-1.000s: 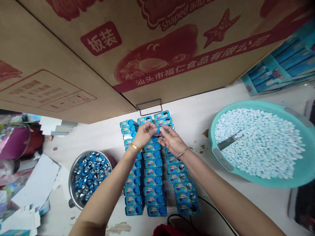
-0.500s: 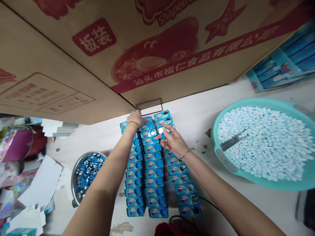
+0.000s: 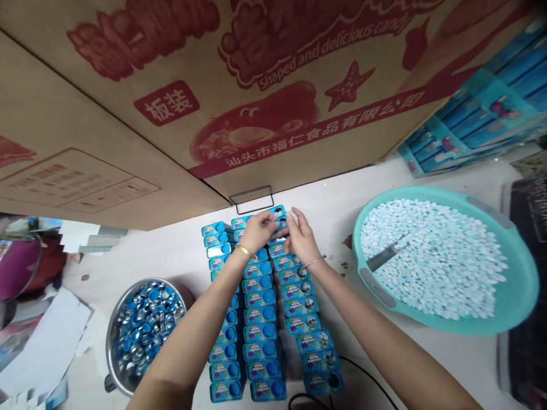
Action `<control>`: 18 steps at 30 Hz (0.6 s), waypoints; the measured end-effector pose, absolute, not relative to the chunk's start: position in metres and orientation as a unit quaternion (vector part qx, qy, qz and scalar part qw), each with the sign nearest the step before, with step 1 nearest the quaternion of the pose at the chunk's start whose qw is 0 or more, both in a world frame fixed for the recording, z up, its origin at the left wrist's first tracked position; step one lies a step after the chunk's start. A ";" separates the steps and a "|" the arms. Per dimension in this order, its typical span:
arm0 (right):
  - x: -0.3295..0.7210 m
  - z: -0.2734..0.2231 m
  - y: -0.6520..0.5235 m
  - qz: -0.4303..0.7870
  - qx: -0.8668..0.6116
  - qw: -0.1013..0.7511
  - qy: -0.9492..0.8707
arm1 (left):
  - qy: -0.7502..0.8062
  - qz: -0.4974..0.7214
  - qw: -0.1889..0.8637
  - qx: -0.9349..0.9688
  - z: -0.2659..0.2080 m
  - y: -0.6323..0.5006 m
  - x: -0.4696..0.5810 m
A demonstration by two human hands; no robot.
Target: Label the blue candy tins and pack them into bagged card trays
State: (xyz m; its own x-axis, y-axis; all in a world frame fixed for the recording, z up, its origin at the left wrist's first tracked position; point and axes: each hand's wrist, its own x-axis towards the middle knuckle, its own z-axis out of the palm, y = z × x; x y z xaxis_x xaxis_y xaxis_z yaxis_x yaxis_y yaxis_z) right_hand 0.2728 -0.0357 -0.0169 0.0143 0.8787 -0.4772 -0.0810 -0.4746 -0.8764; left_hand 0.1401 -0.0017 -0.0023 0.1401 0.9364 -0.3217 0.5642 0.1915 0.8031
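Note:
My left hand [image 3: 260,230] reaches to the far end of the tin rows, its fingers pinched close to my right hand. What it grips is too small to make out. My right hand [image 3: 301,236] is beside it, fingers curled and thumb raised; its contents are hidden. Both are above the right-hand row of blue candy tins [image 3: 294,291], which have round openings showing pale candies. The middle row of tins [image 3: 261,314] and the left row of tins [image 3: 223,352] have blue round caps in their tops.
A metal pot [image 3: 111,330] of loose blue and silver caps stands on the left. On the right, a turquoise basin [image 3: 519,267] holds pale candies and a metal scoop [image 3: 382,257]. Large cardboard boxes [image 3: 256,171] wall off the back, with a wire stand [image 3: 252,195] before them.
My left hand has moved right from the middle row to meet my right hand. The blue cap seen in my right fingers is now hidden. The view has shifted.

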 end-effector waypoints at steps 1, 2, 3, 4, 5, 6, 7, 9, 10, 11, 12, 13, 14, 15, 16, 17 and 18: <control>0.278 -0.022 -0.031 0.550 -0.625 0.395 -0.389 | 0.662 0.179 0.418 0.596 -0.004 0.010 0.143; 0.283 -0.029 -0.026 0.482 -0.646 0.396 -0.440 | 0.695 0.147 0.374 0.596 -0.006 0.022 0.146; 0.287 -0.035 -0.020 0.427 -0.659 0.389 -0.482 | 0.718 0.106 0.334 0.601 -0.007 0.034 0.149; 0.291 -0.041 -0.015 0.390 -0.666 0.374 -0.514 | 0.731 0.058 0.303 0.609 -0.008 0.046 0.152; 0.293 -0.048 -0.011 0.375 -0.668 0.354 -0.537 | 0.733 0.004 0.285 0.618 -0.009 0.058 0.155; 0.294 -0.053 -0.008 0.373 -0.667 0.334 -0.552 | 0.727 -0.050 0.278 0.626 -0.009 0.068 0.157; 0.293 -0.059 -0.005 0.378 -0.663 0.318 -0.562 | 0.718 -0.099 0.277 0.631 -0.010 0.076 0.159; 0.288 -0.068 -0.004 0.396 -0.649 0.304 -0.574 | 0.699 -0.173 0.282 0.634 -0.011 0.090 0.161; 0.285 -0.072 -0.004 0.405 -0.640 0.306 -0.577 | 0.691 -0.197 0.282 0.636 -0.011 0.094 0.162; 0.282 -0.075 -0.003 0.412 -0.631 0.313 -0.578 | 0.683 -0.216 0.280 0.639 -0.011 0.098 0.161; 0.281 -0.080 0.000 0.412 -0.627 0.321 -0.577 | 0.679 -0.229 0.275 0.641 -0.010 0.100 0.161; 0.281 -0.084 0.005 0.404 -0.632 0.331 -0.573 | 0.675 -0.237 0.269 0.644 -0.009 0.101 0.160; 0.284 -0.088 0.014 0.385 -0.648 0.340 -0.562 | 0.675 -0.241 0.261 0.647 -0.008 0.101 0.160; 0.290 -0.093 0.026 0.357 -0.674 0.349 -0.545 | 0.676 -0.241 0.252 0.649 -0.006 0.100 0.161; 0.299 -0.097 0.040 0.323 -0.705 0.357 -0.521 | 0.678 -0.238 0.242 0.652 -0.005 0.097 0.162; 0.310 -0.100 0.055 0.288 -0.736 0.362 -0.493 | 0.682 -0.229 0.229 0.655 -0.003 0.094 0.163; 0.323 -0.103 0.070 0.258 -0.761 0.365 -0.470 | 0.687 -0.212 0.213 0.662 0.000 0.088 0.164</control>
